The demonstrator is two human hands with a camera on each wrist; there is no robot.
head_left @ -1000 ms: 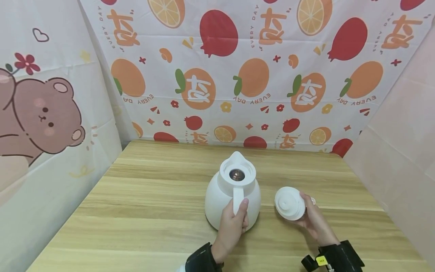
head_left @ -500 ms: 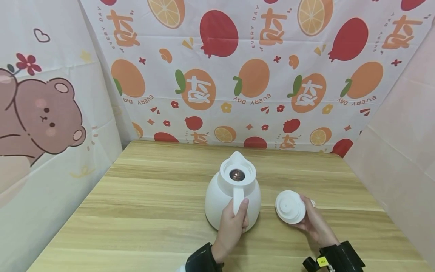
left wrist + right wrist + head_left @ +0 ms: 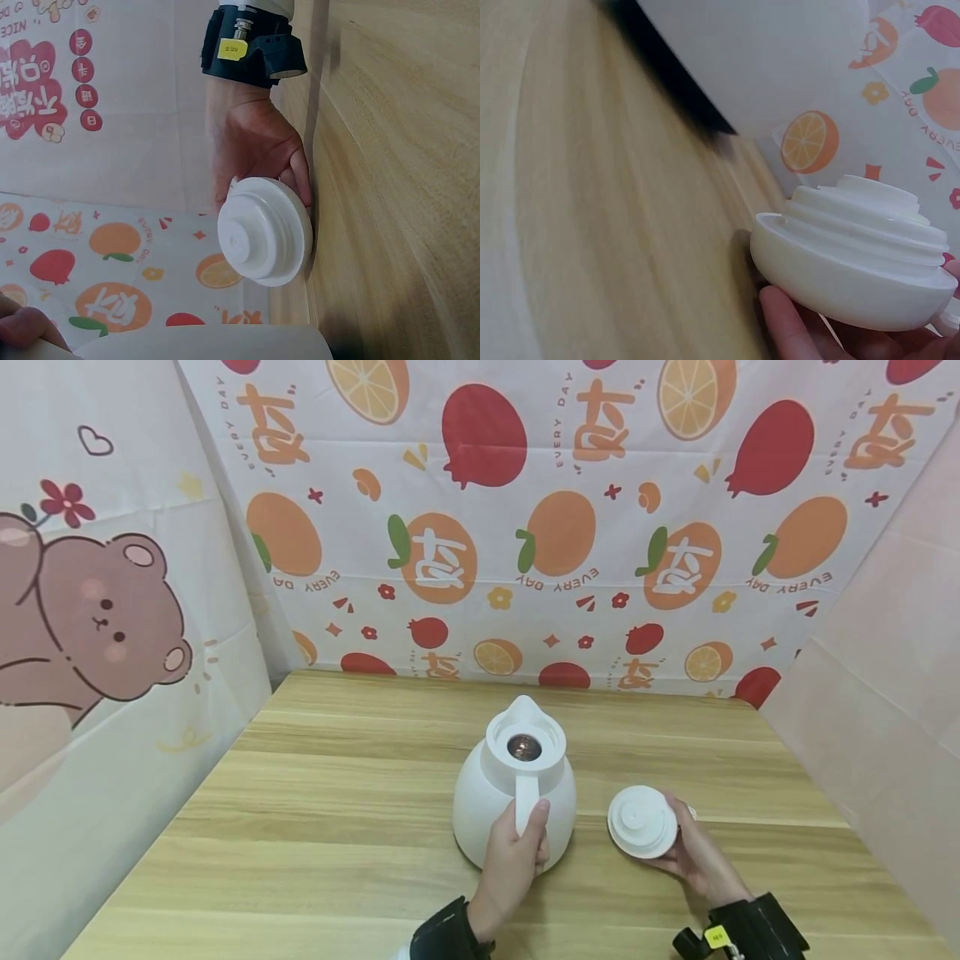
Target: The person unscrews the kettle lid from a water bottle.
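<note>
A white thermal jug [image 3: 476,802] stands upright on the wooden table, its lid off and the round, dark mouth [image 3: 524,747] in sight. Around the jug's handle [image 3: 527,797] my left hand [image 3: 508,868] keeps its grip, thumb on top. To the right, my right hand [image 3: 701,860] holds the round white lid [image 3: 642,822] by its rim. The lid's stepped underside faces up, tilted. From the right wrist view, fingers [image 3: 789,322] lie under the lid [image 3: 847,285], close to the table; whether it touches the tabletop I cannot tell.
The wooden table [image 3: 300,827] reaches back to a fruit-print cloth [image 3: 495,527]. A bear-print cloth [image 3: 105,610] hangs on the left and a pale cloth [image 3: 885,693] on the right. Black bands with cameras [image 3: 757,927] sit on the wrists.
The lid has sunk slightly toward the table and toward me in my right hand, its underside turning more upward. My left hand and the jug have stayed put.
</note>
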